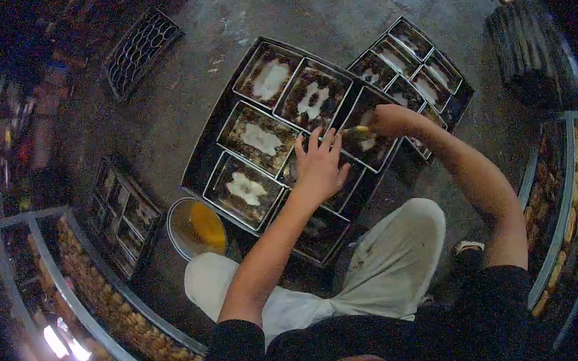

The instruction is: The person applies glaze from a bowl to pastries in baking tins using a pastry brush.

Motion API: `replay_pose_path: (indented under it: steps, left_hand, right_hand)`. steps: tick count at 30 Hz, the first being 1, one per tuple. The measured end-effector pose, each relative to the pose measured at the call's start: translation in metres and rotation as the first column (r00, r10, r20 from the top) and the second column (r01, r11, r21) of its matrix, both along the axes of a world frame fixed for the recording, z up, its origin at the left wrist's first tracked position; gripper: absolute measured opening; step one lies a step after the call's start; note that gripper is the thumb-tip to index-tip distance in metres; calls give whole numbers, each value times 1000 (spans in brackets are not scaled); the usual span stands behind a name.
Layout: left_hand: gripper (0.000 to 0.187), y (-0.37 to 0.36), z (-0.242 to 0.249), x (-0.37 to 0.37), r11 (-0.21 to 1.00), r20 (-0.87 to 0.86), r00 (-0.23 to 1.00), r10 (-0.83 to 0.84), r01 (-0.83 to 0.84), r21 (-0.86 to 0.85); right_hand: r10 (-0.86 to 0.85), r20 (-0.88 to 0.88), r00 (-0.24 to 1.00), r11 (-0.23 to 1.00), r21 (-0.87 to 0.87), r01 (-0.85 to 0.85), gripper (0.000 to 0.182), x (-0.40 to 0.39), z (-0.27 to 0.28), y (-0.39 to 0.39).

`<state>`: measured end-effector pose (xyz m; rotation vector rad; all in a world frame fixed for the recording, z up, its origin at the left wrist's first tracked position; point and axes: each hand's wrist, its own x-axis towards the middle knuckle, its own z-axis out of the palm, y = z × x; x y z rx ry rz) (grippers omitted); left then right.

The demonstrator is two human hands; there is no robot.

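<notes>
Before me is a set of rectangular baking pans (260,139) in a dark frame, stained brown with pale bare patches on their bottoms. My left hand (319,169) rests on the rims near the middle, its fingers spread and holding nothing. Over a pan at the right side, my right hand (392,120) is closed around what looks like a brush (357,129) with a yellowish part; blur hides its details. By my knee stands a round metal bucket (181,228) with yellow-orange liquid inside, touching or close to the frame's near left corner.
A second set of pans (428,82) lies behind, to the right. More pans (124,217) are on the floor at left, with a rack of round holes (139,54) farther back. Metal racks of brown baked goods flank me, left (104,291) and right (562,217).
</notes>
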<state>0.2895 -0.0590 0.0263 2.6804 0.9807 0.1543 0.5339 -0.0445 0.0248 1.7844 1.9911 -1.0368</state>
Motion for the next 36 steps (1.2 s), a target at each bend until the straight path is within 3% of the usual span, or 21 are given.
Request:
replay_pose_path:
  steps: [3, 4, 7, 8, 11, 13, 16, 19, 21, 22, 25, 26, 27, 29, 31, 33, 36]
  left_hand:
    - [67, -1, -3, 20, 1000, -96, 995, 31, -30, 5]
    - [67, 0, -3, 25, 1000, -119, 993, 25, -24, 5]
    - [69, -1, -7, 33, 1000, -167, 986, 9, -12, -16]
    - [69, -1, -10, 34, 1000, -172, 985, 4, -8, -20]
    - [70, 1, -14, 34, 1000, -168, 986, -1, -3, -27]
    - [70, 0, -17, 33, 1000, -139, 990, -9, 7, -14]
    - [69, -3, -15, 21, 1000, -134, 991, -9, 9, -2]
    - [68, -2, -1, 15, 999, -170, 985, -20, 16, -30]
    - [67, -1, 2, 10, 998, -163, 986, -46, 37, -58]
    - [67, 0, 2, 8, 998, -149, 987, -54, 47, -53]
    - [67, -3, -1, 5, 997, -115, 991, -65, 62, -37]
    - [67, -5, -4, 5, 998, -108, 992, -61, 59, -26]
    - [67, -5, -5, 6, 998, -98, 994, -56, 55, -12]
    - [66, -7, -3, 6, 997, -104, 993, -62, 57, -52]
    - [66, -12, -6, 4, 996, -100, 993, -62, 55, -69]
    - [66, -13, -13, 6, 997, -77, 995, -56, 52, -49]
    - [67, -9, -9, 10, 998, -35, 999, -27, 25, -50]
  right_hand:
    - [-44, 135, 990, 999, 20, 41, 34, 17, -8, 18]
    - [-102, 201, 974, 995, 23, 99, 34, 15, 13, 22]
    - [-355, 284, 891, 921, 269, 281, 29, 19, 27, 15]
    - [-330, 288, 899, 931, 255, 260, 21, 16, 31, 12]
    - [-241, 252, 937, 957, 221, 187, 21, -21, 44, -8]
    - [-241, 129, 962, 932, 307, 192, 21, -50, 39, -35]
    - [-174, 161, 972, 976, 160, 148, 15, -65, 45, -51]
    - [-67, 303, 951, 990, 136, 27, 21, -31, 51, -34]
    - [-349, 344, 872, 927, 266, 266, 22, -11, 38, -22]
    - [-469, 237, 850, 842, 410, 350, 22, -7, 37, -24]
    - [-487, 244, 839, 829, 431, 356, 19, -26, 23, -32]
    - [-265, 336, 904, 937, 310, 160, 20, -32, 25, -46]
    - [-265, 220, 939, 940, 274, 202, 22, -47, 39, -60]
    - [-183, 324, 928, 983, 50, 176, 25, -57, 38, -68]
    - [-29, 305, 952, 999, -20, 36, 26, -39, 37, -58]
    - [-92, 336, 937, 995, 55, 78, 26, -13, 45, -40]
    - [-280, 412, 867, 938, 310, 155, 21, 1, 34, -24]
